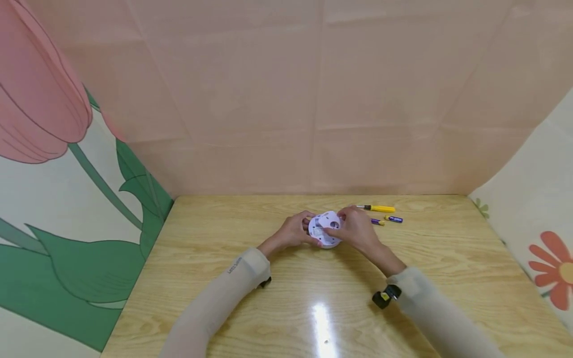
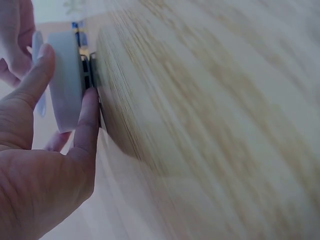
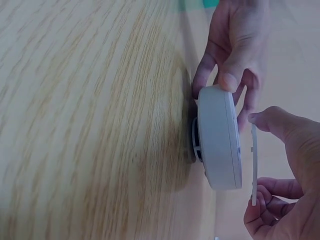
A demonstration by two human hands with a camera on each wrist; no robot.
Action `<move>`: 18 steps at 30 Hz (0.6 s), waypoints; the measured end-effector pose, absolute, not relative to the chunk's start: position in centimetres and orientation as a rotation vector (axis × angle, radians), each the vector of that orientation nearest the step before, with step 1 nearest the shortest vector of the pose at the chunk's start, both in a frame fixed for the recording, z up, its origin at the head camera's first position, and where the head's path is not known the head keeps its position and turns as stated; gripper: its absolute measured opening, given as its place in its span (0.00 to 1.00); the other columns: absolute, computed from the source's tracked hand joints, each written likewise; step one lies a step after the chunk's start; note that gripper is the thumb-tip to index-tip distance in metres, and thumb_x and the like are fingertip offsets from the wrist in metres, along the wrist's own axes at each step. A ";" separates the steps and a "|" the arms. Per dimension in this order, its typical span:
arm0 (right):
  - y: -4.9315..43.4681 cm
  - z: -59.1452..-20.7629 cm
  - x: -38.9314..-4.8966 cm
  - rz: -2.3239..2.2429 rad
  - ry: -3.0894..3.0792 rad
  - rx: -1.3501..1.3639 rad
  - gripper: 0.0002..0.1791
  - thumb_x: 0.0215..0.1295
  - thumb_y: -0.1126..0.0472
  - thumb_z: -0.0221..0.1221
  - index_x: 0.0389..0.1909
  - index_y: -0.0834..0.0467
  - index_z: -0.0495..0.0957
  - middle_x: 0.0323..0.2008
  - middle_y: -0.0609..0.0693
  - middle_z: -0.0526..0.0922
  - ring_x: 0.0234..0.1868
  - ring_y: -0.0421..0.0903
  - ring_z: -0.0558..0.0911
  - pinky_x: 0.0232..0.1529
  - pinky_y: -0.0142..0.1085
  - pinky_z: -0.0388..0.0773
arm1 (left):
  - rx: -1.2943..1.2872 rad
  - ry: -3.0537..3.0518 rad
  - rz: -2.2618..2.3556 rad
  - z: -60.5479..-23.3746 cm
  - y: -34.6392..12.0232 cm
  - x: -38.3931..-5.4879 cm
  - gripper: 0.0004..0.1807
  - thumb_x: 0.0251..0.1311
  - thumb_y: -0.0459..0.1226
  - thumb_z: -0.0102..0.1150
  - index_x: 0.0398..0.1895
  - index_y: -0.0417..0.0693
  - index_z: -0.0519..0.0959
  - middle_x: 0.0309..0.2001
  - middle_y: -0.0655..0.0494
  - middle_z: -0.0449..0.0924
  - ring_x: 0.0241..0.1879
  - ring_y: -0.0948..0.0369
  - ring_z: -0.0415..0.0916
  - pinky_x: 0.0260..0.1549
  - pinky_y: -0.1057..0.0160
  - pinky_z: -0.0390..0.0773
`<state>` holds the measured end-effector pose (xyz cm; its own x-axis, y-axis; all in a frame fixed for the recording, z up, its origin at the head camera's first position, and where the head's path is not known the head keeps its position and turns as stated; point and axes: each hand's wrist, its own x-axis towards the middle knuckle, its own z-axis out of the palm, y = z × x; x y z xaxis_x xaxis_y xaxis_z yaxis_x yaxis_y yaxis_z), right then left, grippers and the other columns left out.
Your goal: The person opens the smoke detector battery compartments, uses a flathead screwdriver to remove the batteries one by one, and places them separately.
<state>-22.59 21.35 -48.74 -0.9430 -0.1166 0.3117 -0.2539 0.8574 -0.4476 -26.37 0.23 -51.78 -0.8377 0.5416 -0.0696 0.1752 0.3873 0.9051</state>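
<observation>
My left hand [image 1: 293,230] grips a round white device [image 3: 217,140] by its edge, with the thumb on the rim. The device's flat face is turned up, and a dark part shows on its underside, close over the table in the right wrist view. My right hand [image 1: 358,226] pinches a thin white cover plate [image 3: 255,165] between the thumb and curled fingers. That plate stands a small gap off the device's face, roughly parallel to it. From the head view, the plate overlaps the device and shows a round opening.
Behind the right hand lies a yellow-handled screwdriver [image 1: 380,209] on the wooden table [image 1: 215,223]. Two purple-and-yellow batteries [image 1: 394,219] lie in front of it. A pinkish backdrop [image 1: 286,124] rises at the table's far edge.
</observation>
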 end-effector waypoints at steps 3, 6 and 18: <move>21.1 -48.9 -22.7 0.712 -2.753 0.284 0.34 0.36 0.41 0.78 0.33 0.66 0.83 0.28 0.54 0.81 0.28 0.47 0.75 0.26 0.35 0.71 | 0.628 2.282 1.447 -51.8 0.2 -26.4 0.45 0.34 0.39 0.83 0.62 0.49 0.72 0.44 0.58 0.83 0.44 0.63 0.80 0.43 0.70 0.79; 20.7 -49.1 -22.7 0.695 -2.754 0.278 0.33 0.37 0.40 0.78 0.32 0.65 0.83 0.26 0.53 0.80 0.28 0.47 0.74 0.25 0.35 0.70 | 0.623 2.277 1.447 -51.8 0.1 -26.3 0.45 0.34 0.40 0.83 0.62 0.49 0.72 0.44 0.59 0.82 0.44 0.62 0.80 0.43 0.69 0.79; 19.9 -49.4 -22.7 0.738 -2.769 0.205 0.32 0.37 0.42 0.78 0.29 0.66 0.83 0.23 0.52 0.79 0.28 0.48 0.73 0.23 0.35 0.69 | 0.586 2.301 1.433 -51.7 0.4 -26.1 0.45 0.35 0.41 0.83 0.62 0.50 0.71 0.45 0.59 0.82 0.43 0.65 0.79 0.43 0.68 0.79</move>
